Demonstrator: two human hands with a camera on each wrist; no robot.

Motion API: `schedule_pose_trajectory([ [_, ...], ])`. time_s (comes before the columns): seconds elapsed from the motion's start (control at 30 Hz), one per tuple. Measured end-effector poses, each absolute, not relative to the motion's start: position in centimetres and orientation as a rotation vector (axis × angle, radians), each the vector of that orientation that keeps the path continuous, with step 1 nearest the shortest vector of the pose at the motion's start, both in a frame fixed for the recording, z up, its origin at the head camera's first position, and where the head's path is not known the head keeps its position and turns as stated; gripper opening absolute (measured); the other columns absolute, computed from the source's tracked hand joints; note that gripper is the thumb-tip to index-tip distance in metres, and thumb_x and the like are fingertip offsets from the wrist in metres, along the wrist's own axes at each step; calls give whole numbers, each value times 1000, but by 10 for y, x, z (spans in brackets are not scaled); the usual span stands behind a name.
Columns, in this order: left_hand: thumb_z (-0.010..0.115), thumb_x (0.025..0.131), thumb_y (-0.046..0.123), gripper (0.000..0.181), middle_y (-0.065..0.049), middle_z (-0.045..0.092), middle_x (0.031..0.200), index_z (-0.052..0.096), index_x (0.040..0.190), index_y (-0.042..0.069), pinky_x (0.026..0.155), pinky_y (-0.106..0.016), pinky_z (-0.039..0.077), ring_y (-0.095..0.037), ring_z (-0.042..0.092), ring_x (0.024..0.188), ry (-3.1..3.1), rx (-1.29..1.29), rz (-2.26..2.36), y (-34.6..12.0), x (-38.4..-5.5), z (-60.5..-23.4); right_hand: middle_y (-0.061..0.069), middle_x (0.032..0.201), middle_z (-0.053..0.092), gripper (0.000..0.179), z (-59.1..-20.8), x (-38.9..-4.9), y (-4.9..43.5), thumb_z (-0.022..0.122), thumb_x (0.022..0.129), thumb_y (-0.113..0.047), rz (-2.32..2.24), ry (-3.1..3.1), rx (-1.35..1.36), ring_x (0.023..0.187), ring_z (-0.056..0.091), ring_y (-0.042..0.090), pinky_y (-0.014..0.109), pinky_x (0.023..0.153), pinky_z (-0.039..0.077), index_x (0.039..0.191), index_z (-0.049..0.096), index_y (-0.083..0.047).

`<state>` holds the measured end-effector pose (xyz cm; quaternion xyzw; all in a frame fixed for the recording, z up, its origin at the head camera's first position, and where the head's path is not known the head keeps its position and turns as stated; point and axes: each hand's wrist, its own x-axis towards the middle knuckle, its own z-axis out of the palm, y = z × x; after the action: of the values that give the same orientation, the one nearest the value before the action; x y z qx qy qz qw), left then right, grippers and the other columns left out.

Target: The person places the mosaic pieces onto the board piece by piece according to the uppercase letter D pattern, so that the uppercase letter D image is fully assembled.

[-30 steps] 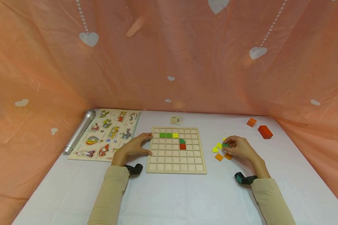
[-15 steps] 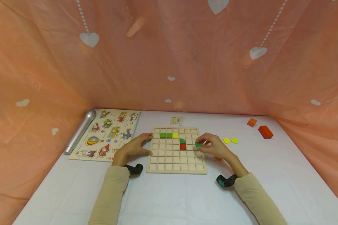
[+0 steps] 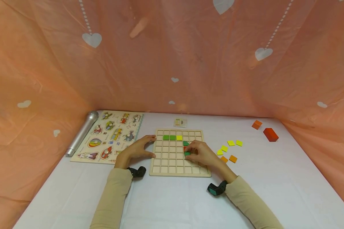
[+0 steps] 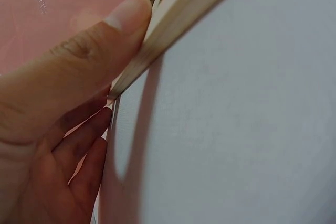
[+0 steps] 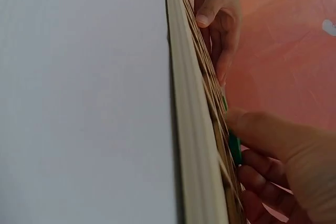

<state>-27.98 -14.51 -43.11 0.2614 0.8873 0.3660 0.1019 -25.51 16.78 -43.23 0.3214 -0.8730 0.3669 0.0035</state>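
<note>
A wooden grid board (image 3: 164, 164) lies on the white table. Over its right half, my right hand (image 3: 201, 153) pinches a green tile (image 3: 187, 154) between thumb and fingers, just below a partly covered red tile (image 3: 185, 148). Above the red one is a green tile with a rounded corner (image 3: 186, 143). Two green tiles (image 3: 169, 137) and a yellow square tile (image 3: 179, 137) sit in an upper row. My left hand (image 3: 136, 149) rests at the board's left edge, fingers spread; in the left wrist view its thumb (image 4: 128, 17) touches the rim. The held tile (image 5: 234, 148) also shows in the right wrist view.
Right of the board lie several yellow tiles (image 3: 231, 143) and two orange tiles (image 3: 233, 158). Farther right are an orange block (image 3: 257, 124) and a red block (image 3: 270, 135). A small patterned card (image 3: 180, 122) lies behind the board. A picture puzzle (image 3: 109, 136) and silver microphone (image 3: 82, 133) are at left.
My right hand has carried the green tile left from the loose pile, across the board's right edge, to beside the red tile. My left hand has stayed at the board's left edge.
</note>
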Motion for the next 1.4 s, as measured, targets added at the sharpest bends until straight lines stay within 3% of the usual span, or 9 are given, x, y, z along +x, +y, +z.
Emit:
schedule_pose_trajectory([
  [0.27,79,74,18,76,-17,31,148,42,137,-3,113,-49,19,-37,23,137,2612,767,1091,-145,-281,-432,-5,84,63,17,-433,-256,168,75,79,-15,1081,-2743,1035,73,50,8,20,61,43,95,74,-11],
  [0.67,79,74,18,77,-15,31,149,42,137,-3,113,-48,18,-35,23,138,2597,762,1120,-144,-280,-434,1,89,61,26,-428,-254,176,72,82,-13,1100,-2747,1000,76,53,11,22,65,48,107,69,-5],
  [1.1,79,74,19,76,-16,30,149,41,137,-3,113,-48,19,-35,22,138,2611,760,1097,-145,-279,-432,11,89,66,22,-415,-251,252,72,77,0,1000,-2570,850,77,57,15,27,65,52,99,68,-3],
  [1.27,79,74,20,76,-16,30,149,42,137,-3,113,-48,19,-35,23,138,2616,765,1091,-145,-280,-432,2,80,62,17,-415,-244,271,75,77,-8,970,-2701,621,72,54,13,22,62,48,92,67,-4],
  [1.4,79,74,20,76,-16,31,148,42,137,-2,113,-48,19,-35,24,137,2623,772,1084,-145,-280,-432,-4,68,53,23,-418,-239,275,77,77,-25,873,-2855,471,63,48,12,22,55,42,82,61,-9],
])
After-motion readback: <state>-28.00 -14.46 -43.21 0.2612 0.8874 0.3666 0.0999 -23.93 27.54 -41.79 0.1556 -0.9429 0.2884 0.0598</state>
